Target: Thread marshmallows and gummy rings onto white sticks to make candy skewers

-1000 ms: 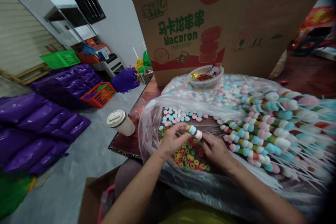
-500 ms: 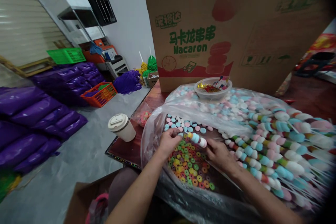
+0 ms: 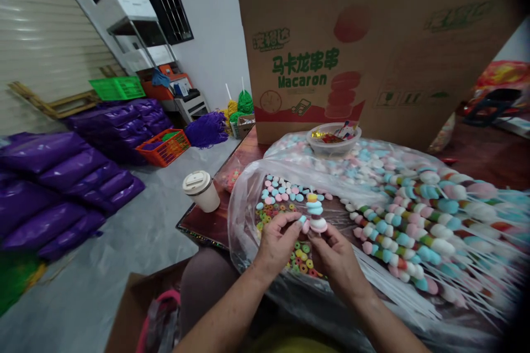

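My right hand [image 3: 337,256] is closed on the lower end of a candy skewer [image 3: 315,212], which stands nearly upright with yellow, blue, dark and white pieces and a pink one at the bottom. Just left of it, my left hand [image 3: 279,237] pinches small blue and pink candies [image 3: 304,223]. Colourful candy rings [image 3: 304,258] lie beneath both hands, partly hidden by them. Behind them are loose pink, blue and white round candies [image 3: 285,190]. To the right, many finished-looking skewers [image 3: 397,231] lie in a pile on clear plastic, their white sticks pointing right.
A large cardboard box [image 3: 306,105] stands at the back, with a plastic bowl [image 3: 333,146] of wrappers before it. A lidded cup [image 3: 207,198] is at the table's left edge. Purple bags [image 3: 53,193] and an orange basket [image 3: 165,151] rest on the floor.
The skewer has turned from slanted to nearly upright. My left hand has moved right and down to it, now with small candies between its fingers. My right hand has come slightly lower.
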The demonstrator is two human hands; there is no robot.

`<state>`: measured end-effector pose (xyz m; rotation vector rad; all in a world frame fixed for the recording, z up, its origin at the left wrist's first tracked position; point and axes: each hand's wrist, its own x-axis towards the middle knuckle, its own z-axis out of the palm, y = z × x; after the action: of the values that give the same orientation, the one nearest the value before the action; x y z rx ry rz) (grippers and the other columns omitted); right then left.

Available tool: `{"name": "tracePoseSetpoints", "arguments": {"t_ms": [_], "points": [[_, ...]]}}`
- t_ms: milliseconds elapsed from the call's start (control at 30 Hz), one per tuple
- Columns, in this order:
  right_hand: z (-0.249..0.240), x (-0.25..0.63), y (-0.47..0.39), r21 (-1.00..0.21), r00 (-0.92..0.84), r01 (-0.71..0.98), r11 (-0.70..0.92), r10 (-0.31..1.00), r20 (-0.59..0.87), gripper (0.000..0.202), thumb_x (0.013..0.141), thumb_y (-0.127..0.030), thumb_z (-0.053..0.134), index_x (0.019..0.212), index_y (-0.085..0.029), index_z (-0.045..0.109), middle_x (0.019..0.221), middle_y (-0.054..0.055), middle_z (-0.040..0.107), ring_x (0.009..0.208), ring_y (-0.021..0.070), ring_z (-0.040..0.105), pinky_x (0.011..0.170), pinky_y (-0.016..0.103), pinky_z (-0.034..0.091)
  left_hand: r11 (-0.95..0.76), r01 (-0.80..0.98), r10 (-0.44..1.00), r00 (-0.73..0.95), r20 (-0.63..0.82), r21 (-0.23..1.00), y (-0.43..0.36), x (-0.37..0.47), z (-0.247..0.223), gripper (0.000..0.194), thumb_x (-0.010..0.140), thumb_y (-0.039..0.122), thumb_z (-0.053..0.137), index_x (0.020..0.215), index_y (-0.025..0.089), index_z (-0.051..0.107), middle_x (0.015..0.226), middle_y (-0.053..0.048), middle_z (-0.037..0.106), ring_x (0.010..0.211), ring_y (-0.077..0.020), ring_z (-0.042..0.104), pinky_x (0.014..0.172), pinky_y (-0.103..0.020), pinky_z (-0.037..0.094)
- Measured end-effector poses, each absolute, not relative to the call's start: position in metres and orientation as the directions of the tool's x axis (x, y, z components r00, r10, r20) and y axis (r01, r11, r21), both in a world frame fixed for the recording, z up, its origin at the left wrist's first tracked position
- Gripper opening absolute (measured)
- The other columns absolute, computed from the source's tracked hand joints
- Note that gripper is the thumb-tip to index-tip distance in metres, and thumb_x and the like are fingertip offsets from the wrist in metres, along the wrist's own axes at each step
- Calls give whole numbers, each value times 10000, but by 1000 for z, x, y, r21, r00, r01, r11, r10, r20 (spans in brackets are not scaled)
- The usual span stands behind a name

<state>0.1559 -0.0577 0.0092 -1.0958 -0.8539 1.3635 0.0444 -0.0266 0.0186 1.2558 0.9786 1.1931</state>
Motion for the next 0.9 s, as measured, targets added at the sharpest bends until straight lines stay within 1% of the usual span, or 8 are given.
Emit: {"name": "tracePoseSetpoints", "arguments": {"t_ms": [100,300,400,500,567,667,800,900], "points": [[13,156,-61,-879,21,-440,-185,976,-216,337,697,-407,619,927,-208,471,426,-134,298,313,19,201,316,152,154,-197,2,947,260,190,980,-31,39,22,319,672,234,644,979,150,637,976,-91,612,880,-186,568,792,-286,456],[23,160,-67,-820,-152,-476,-317,948,-279,271,744,-443,555,835,-206,463,404,-135,243,334,22,148,331,161,132,-77,-67,951,295,94,995,-26,36,21,322,598,232,708,894,127,639,795,-52,626,681,-130,577,639,-232,476],[30,171,-76,-922,-174,-267,-281,955,-240,285,781,-450,495,891,-187,499,450,-114,270,368,33,188,352,167,168,41,-144,976,220,-9,989,-23,35,20,303,626,287,692,871,120,630,683,-25,624,583,-107,559,575,-235,480],[32,186,-89,-990,-150,121,-73,984,-91,253,806,-402,462,855,-171,554,570,-45,443,515,77,411,480,193,342,123,-249,981,174,-81,961,-20,32,19,265,647,304,676,830,117,635,673,-21,626,553,-95,551,535,-223,478],[29,193,-98,-932,-159,350,90,987,36,247,822,-364,425,784,-172,576,693,9,538,682,127,503,617,231,400,149,-303,981,166,-102,941,-19,30,18,249,639,285,685,818,119,639,680,-20,630,564,-93,556,529,-211,478],[20,198,-107,-794,-129,571,208,978,163,271,837,-317,366,781,-179,592,748,49,594,719,154,547,643,246,421,143,-314,983,156,-98,938,-20,28,19,240,630,270,693,811,119,643,672,-19,630,563,-97,562,529,-220,490],[13,197,-109,-659,-107,704,264,957,268,275,830,-250,347,921,-183,598,780,71,641,699,159,589,619,239,439,113,-291,983,173,-64,950,-25,28,22,249,664,290,666,849,125,644,685,-25,636,564,-110,571,550,-259,511],[15,195,-107,-608,-119,754,250,961,248,285,826,-229,333,927,-186,596,746,66,654,665,167,606,591,245,443,105,-292,981,188,-50,951,-31,27,24,287,659,270,675,913,141,638,768,-32,640,647,-115,581,612,-253,510]]}}
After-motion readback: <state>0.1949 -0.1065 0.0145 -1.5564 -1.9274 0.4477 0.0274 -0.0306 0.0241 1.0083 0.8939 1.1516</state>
